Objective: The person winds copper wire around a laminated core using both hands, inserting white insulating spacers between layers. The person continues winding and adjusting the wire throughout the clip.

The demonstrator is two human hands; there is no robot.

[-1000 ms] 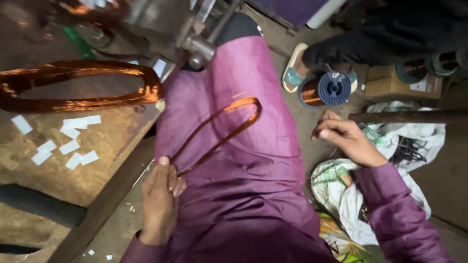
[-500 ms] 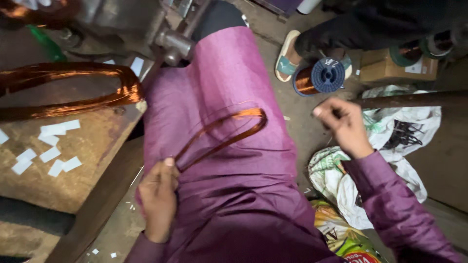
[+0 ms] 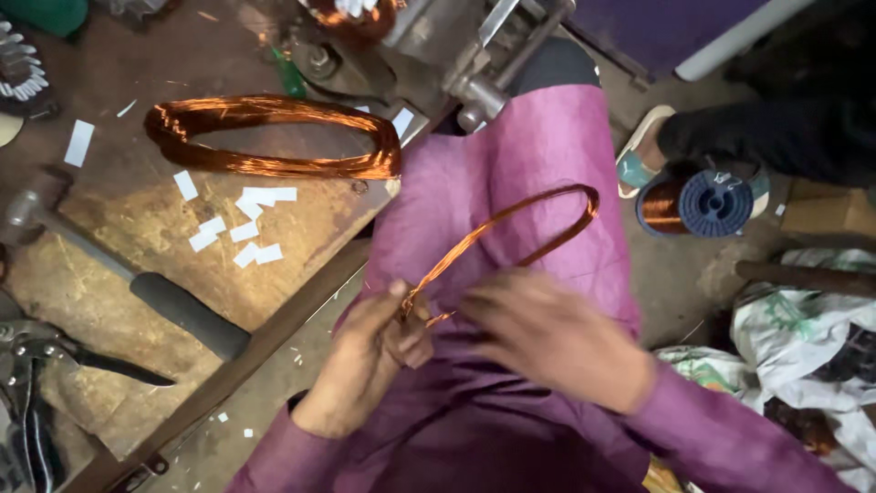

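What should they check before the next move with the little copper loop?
1. Left hand pinches one end of the small copper coil: ok.
2. Right hand has a grip on the coil: cannot tell, it is blurred.
3. Coil rests over the purple-clothed lap, apart from the big copper coil on the workbench: ok.
4. Hammer lies on the bench, away from both hands: ok.
5. Loose wire end tucked in: cannot tell.

Dim, soft overhead light, glints on the copper coil, right hand motion-blurred, dark corners
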